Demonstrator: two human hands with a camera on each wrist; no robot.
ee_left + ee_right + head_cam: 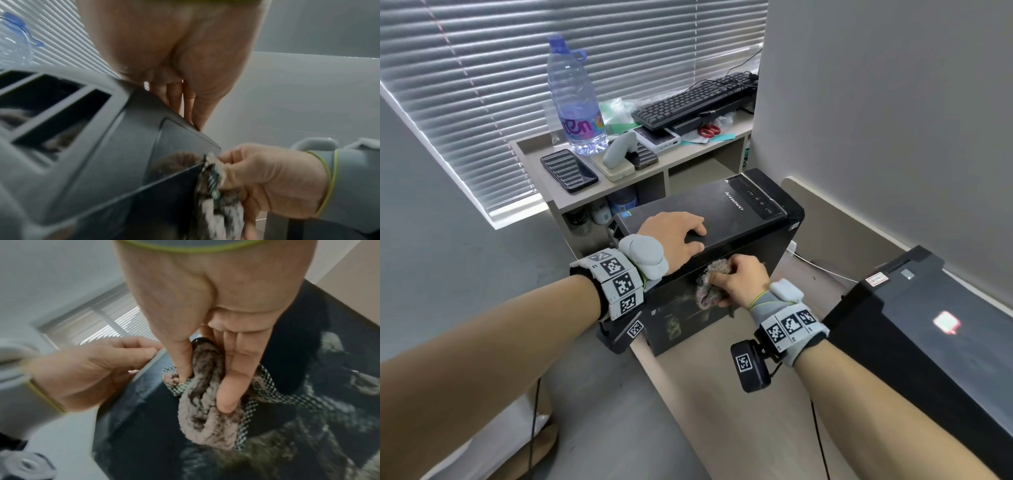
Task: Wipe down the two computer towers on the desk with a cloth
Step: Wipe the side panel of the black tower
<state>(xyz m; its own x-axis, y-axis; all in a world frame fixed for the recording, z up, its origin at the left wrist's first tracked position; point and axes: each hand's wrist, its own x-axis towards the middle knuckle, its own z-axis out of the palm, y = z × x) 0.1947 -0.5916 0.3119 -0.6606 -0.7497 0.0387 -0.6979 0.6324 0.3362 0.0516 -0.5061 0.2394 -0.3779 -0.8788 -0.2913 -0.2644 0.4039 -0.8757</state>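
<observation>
- My left hand [675,236] lies spread on the upright tower [709,246], bracing it.
- My right hand [743,279] pinches the cloth [710,286] against its side; pushing hard could tip or slide it.

Light wood desk [726,404], black tower [722,222] upright at its centre, second black tower [928,325] lying at three o'clock, low shelf unit [619,178] at eleven o'clock carrying water bottle [575,99], keyboard [695,99], phone [568,169], red scissors [709,130]
</observation>
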